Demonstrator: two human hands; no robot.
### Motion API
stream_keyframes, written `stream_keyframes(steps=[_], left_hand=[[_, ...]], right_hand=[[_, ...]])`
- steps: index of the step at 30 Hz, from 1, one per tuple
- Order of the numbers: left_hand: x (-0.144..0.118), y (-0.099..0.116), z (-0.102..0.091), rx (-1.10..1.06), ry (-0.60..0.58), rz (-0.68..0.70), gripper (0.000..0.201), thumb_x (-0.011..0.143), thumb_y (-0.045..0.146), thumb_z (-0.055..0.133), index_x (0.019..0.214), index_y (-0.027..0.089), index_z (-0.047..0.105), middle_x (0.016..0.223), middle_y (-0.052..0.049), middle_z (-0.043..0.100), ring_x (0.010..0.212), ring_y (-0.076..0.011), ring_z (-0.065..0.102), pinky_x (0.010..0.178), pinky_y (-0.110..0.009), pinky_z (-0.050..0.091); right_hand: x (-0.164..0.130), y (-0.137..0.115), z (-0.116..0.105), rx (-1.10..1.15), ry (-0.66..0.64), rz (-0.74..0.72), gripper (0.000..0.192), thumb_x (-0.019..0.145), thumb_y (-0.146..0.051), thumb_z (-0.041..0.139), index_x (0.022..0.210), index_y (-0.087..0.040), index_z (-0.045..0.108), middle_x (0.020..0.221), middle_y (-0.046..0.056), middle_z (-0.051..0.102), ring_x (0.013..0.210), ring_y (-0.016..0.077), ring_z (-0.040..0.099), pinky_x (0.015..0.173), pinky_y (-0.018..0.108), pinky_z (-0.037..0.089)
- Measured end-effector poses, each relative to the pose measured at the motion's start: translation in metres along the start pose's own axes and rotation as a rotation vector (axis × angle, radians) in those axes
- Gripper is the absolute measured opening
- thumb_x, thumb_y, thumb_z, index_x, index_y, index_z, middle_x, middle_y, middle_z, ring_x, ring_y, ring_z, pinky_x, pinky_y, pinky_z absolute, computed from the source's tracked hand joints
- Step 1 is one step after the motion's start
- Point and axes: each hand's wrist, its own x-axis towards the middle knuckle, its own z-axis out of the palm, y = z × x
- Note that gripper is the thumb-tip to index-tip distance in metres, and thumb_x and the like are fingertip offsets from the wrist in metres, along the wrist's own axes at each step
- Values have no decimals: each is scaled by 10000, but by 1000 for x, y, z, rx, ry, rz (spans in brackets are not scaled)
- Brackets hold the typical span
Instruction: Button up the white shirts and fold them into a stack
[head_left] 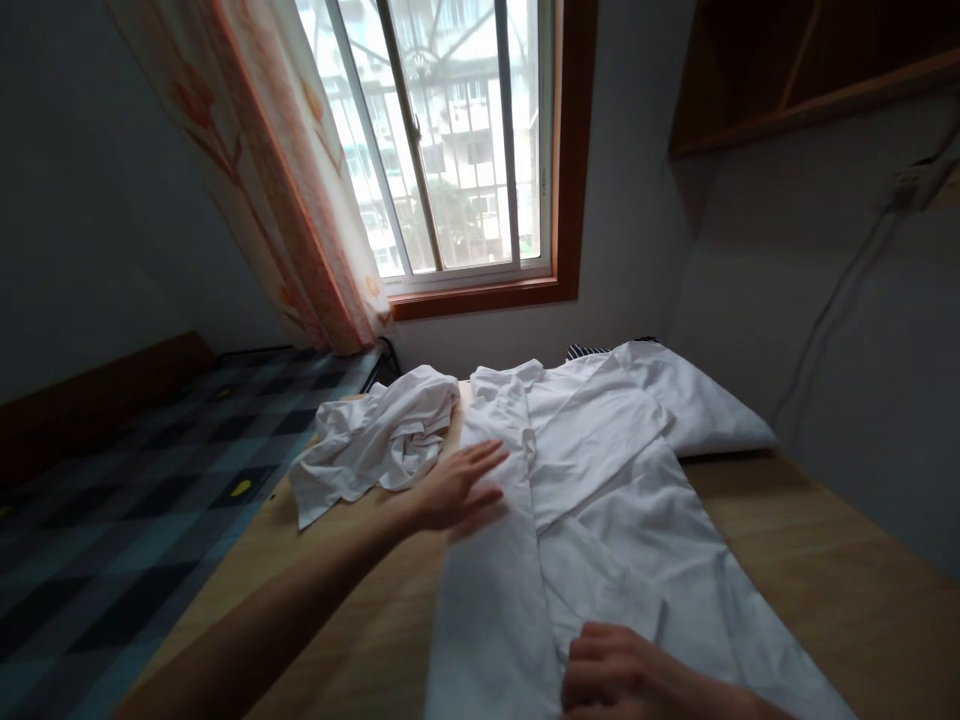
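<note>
Head view: white coat (592,500) spread flat, front up, on wooden board (825,560). Left hand (457,490) flat on the coat's left edge, fingers extended, lightly spread. Right hand (622,675) at the lower hem, fingers curled, pinching fabric. Crumpled white garment (375,445) just left of the coat. Window (450,140) beyond.

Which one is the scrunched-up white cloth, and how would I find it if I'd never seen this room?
Start at the big window and look down to the wooden board below it. The scrunched-up white cloth lies on the board's left side, just beyond the left hand. Unlike the white garment spread flat beside it, it is bunched in a wrinkled heap.
</note>
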Motion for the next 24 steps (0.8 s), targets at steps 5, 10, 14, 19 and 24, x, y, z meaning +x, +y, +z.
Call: stream_keyframes(steps=[5, 10, 14, 19, 24], left_hand=[[-62, 30, 46, 75, -144, 11, 779, 865, 646, 460, 1509, 257, 262, 1573, -110, 196, 1449, -351, 129, 1154, -582, 128], [-69, 41, 57, 91, -115, 8, 909, 810, 743, 434, 1524, 225, 215, 1574, -146, 149, 1448, -379, 85, 1141, -621, 66], [-80, 46, 55, 99, -113, 71, 1005, 773, 750, 489, 1541, 233, 99, 1574, -157, 116, 1434, -417, 89, 1124, -643, 118], [-97, 42, 86, 277, -2, 203, 790, 882, 472, 567, 1524, 363, 121, 1545, -155, 219, 1374, -464, 263, 1002, -706, 300], [-104, 37, 134, 405, 221, 159, 683, 891, 431, 568, 1480, 461, 225, 1475, -55, 412, 1338, -378, 395, 1066, -634, 327]], right_hand=[[68, 58, -34, 1, -14, 330, 417, 940, -425, 481, 1283, -199, 555, 1342, 114, 550, 1226, 214, 504, 1023, 357, 391], [140, 163, 5, -181, -279, 498, 639, 978, -489, 296, 1469, -83, 338, 1541, 179, 268, 1442, 285, 209, 1164, 474, 176], [166, 213, 30, -280, -348, 522, 761, 946, -612, 237, 1508, -99, 248, 1563, 158, 209, 1453, 283, 167, 1173, 469, 118], [190, 253, 32, -309, -329, 610, 862, 895, -713, 186, 1525, -124, 198, 1579, 138, 164, 1461, 276, 136, 1170, 452, 95], [212, 297, 26, -290, -349, 665, 839, 883, -724, 186, 1531, -190, 188, 1592, 70, 152, 1463, 292, 107, 1167, 473, 92]])
